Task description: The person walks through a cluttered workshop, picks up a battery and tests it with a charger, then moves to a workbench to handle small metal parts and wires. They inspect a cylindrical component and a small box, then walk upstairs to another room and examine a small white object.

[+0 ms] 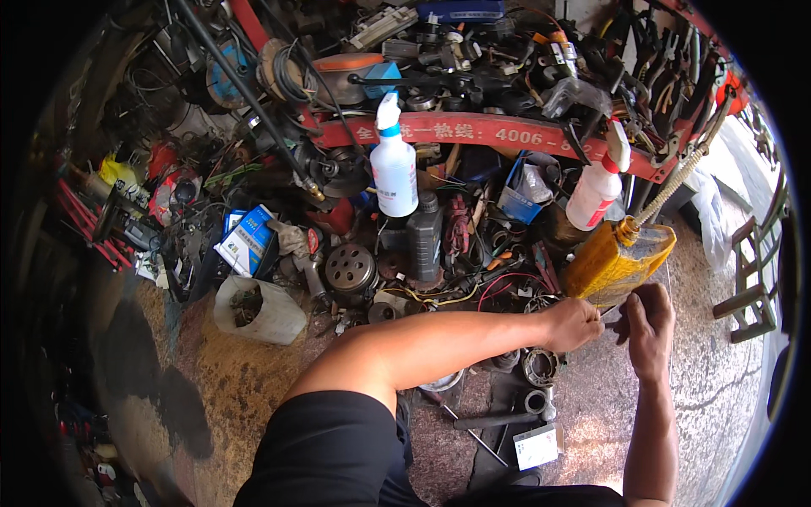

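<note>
My left hand (576, 325) reaches across to the right with its fingers curled closed. Close beside it, my right hand (649, 328) is also closed, its fingers bent inward toward the left one. A small dark bit shows between the two hands, but what they grip is too hidden to name. Just beyond them stands a grimy yellow plastic jug (617, 264) with a hose (676, 182) at its mouth. A toothed metal ring (541, 366) lies on the floor below my left hand.
A hammer (498, 420) and a small white box (536, 448) lie on the floor nearby. Spray bottles (394, 173), a dark oil bottle (425, 241) and a cut white container (258, 313) stand farther off. Beyond is a red-edged shelf (473, 129) heaped with parts and tools.
</note>
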### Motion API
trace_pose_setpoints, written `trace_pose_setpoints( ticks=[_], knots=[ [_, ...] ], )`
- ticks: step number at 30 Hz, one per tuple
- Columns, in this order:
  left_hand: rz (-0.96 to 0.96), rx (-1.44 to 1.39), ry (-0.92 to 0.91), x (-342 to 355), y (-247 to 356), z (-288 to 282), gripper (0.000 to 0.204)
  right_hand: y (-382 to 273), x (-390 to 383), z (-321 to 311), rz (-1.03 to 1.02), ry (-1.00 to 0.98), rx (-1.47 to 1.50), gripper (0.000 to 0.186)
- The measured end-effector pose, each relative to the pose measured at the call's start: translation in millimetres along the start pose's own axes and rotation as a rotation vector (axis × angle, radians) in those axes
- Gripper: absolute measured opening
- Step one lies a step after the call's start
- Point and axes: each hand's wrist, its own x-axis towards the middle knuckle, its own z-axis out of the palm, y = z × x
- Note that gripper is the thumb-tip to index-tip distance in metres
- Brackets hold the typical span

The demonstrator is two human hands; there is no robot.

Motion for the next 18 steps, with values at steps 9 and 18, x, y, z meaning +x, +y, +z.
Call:
trace_pose_setpoints(
  ticks=[9,18],
  knots=[
    [-0.432,-0.825,-0.403,-6.2,15.1,-25.6,0.030,45.2,2.3,-17.8,-0.037,-0.331,0.139,0.056],
    [-0.274,-0.300,-0.057,5.1,8.8,-30.0,0.029,50.3,1.0,-6.7,0.040,-0.358,-0.200,0.021]
  ],
)
